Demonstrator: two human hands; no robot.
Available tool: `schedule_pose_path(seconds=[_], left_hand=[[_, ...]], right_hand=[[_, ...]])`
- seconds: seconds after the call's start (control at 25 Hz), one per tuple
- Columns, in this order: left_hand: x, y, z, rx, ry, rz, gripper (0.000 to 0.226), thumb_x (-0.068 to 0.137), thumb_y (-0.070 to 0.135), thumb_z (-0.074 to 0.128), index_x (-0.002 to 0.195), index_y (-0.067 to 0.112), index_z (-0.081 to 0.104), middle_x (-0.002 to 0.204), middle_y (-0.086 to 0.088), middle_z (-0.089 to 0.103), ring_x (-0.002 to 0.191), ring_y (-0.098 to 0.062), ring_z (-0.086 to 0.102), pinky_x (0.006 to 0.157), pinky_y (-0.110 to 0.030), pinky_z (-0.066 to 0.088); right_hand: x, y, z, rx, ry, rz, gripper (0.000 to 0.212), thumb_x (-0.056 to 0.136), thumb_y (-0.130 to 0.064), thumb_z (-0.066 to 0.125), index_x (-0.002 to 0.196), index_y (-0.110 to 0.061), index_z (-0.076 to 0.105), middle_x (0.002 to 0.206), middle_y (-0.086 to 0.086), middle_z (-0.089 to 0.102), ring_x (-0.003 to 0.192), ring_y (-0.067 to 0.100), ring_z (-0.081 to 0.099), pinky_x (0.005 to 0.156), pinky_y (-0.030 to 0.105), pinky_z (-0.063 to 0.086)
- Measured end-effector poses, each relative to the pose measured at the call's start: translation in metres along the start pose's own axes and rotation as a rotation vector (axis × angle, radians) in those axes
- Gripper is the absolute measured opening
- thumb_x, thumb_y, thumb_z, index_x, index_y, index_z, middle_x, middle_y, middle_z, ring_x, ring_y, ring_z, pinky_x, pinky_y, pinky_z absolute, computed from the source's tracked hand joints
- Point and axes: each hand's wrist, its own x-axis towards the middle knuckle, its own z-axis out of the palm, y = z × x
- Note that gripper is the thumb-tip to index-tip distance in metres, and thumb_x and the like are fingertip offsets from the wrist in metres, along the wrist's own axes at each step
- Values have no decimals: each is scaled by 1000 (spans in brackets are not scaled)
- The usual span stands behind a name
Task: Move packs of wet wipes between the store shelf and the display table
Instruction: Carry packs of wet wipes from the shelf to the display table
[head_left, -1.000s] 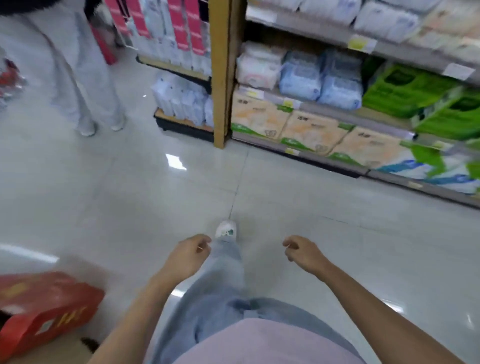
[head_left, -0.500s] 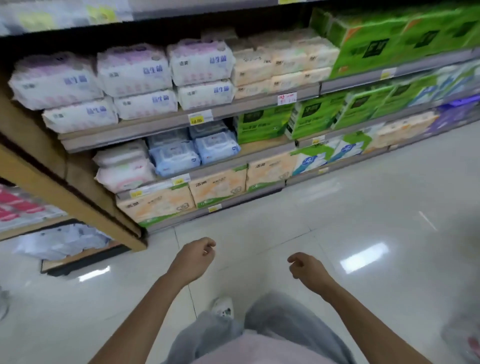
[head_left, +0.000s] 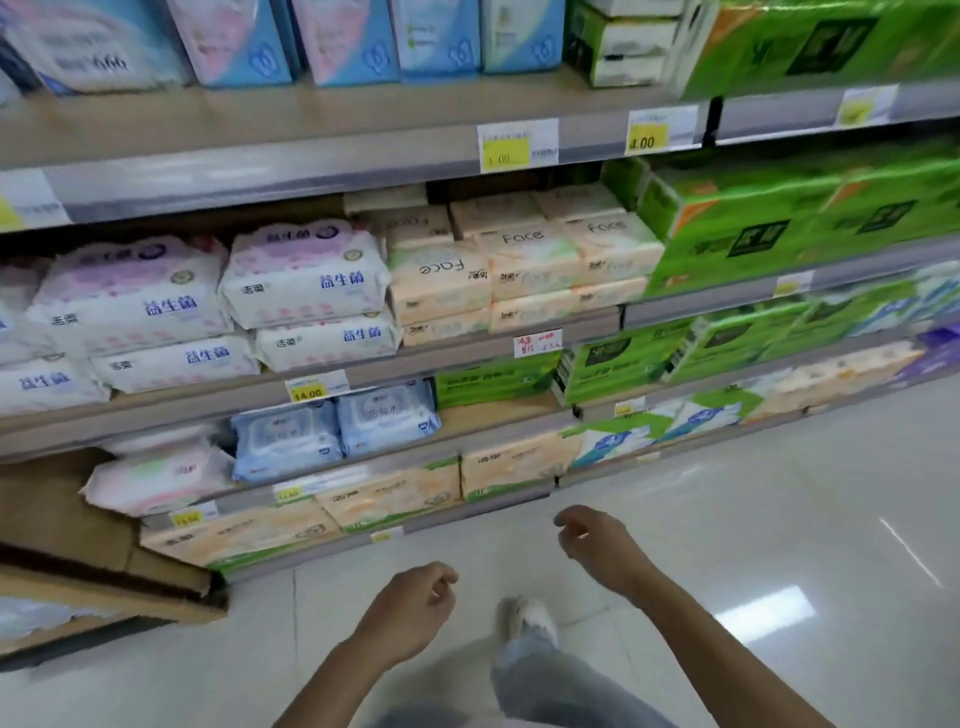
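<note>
**Store shelf** (head_left: 291, 171): several tiers, filling the upper part of the view.
- Far left, low tier: pale pink soft pack (head_left: 156, 478), lying flat at the shelf's end.
- Tier above: white-and-pink soft packs (head_left: 306, 273), stacked two high, with blue lettering on the front.
- Low tier, just right of the pink pack: two blue wet-wipe packs (head_left: 285, 439), side by side and touching, lid panels facing outward. A yellow price tag (head_left: 314, 387) reading 14.00 sits on the rail above them.
- Centre: peach tissue packs (head_left: 524, 260) marked "Face", stacked.
- Right: green tissue bundles (head_left: 779, 228) on several tiers.

**Foreground, over the pale floor** (head_left: 779, 519):
- Left hand (head_left: 410, 608): fingers loosely curled, holding nothing.
- White shoe (head_left: 530, 618): between the two forearms.
- Right hand (head_left: 597, 545): nearer the shelf than the left hand, fingers loosely bent, holding nothing, and apart from every pack.
</note>
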Motion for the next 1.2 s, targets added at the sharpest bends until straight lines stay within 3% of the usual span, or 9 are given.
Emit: schedule_pose_path(seconds=[0.24, 0.32, 0.44, 0.56, 0.68, 0.8, 1.0, 1.08, 1.2], left_hand=[[34, 98, -44, -325, 349, 132, 32, 93, 12, 56, 96, 43, 54, 99, 13, 68, 93, -6, 64, 86, -20, 49], [34, 135, -86, -346, 531, 279, 39, 91, 7, 57, 98, 45, 54, 97, 19, 68, 92, -3, 64, 82, -15, 48], [31, 191, -160, -364, 801, 516, 36, 92, 4, 56, 104, 38, 57, 99, 18, 67, 90, 2, 62, 81, -9, 46], [33, 243, -229, -391, 968, 721, 29, 90, 8, 55, 108, 32, 57, 101, 18, 64, 89, 3, 61, 81, -11, 46], [53, 287, -278, -492, 1019, 807, 31, 89, 4, 53, 107, 28, 56, 101, 15, 62, 90, -1, 59, 80, -11, 44], [80, 324, -310, -458, 983, 726, 38, 88, 2, 54, 122, 19, 53, 108, 17, 56, 95, -1, 56, 80, -6, 41], [128, 340, -334, -418, 898, 536, 54, 85, 7, 58, 137, 17, 45, 128, 3, 59, 107, -10, 58, 95, -23, 44], [137, 340, -336, -431, 868, 523, 53, 85, 9, 57, 136, 17, 46, 130, 2, 59, 113, -11, 58, 102, -32, 44], [140, 339, -334, -502, 841, 522, 53, 87, 5, 54, 138, 16, 44, 132, 3, 56, 116, -10, 55, 102, -26, 43]], right_hand=[[59, -99, -119, 28, 40, -405, 23, 92, -7, 53, 111, -12, 64, 94, 5, 68, 77, 7, 58, 65, 16, 41], [62, -137, -148, 96, 96, -545, 18, 92, -9, 55, 106, -18, 64, 84, -1, 68, 68, 2, 58, 63, 16, 43], [57, -195, -186, 283, 237, -731, 21, 91, -4, 57, 101, -22, 62, 90, 1, 69, 83, 17, 66, 76, 26, 53], [56, -245, -218, 437, 434, -868, 22, 89, -1, 57, 102, -20, 61, 92, -6, 67, 85, 13, 64, 76, 23, 52], [78, -286, -244, 536, 611, -873, 29, 88, -3, 51, 114, -13, 55, 110, -1, 62, 101, 11, 60, 88, 31, 51], [111, -320, -263, 521, 599, -783, 49, 84, -4, 49, 133, -10, 41, 133, 6, 52, 123, 18, 49, 100, 41, 45], [144, -346, -265, 377, 613, -602, 69, 65, -21, 53, 129, -3, 37, 129, 13, 51, 120, 33, 50, 95, 48, 47], [150, -346, -265, 414, 571, -544, 64, 71, -17, 57, 129, -1, 36, 127, 17, 52, 117, 36, 52, 92, 48, 49], [150, -345, -267, 451, 620, -480, 64, 76, -13, 64, 131, 0, 35, 126, 17, 54, 115, 35, 53, 92, 50, 48]])
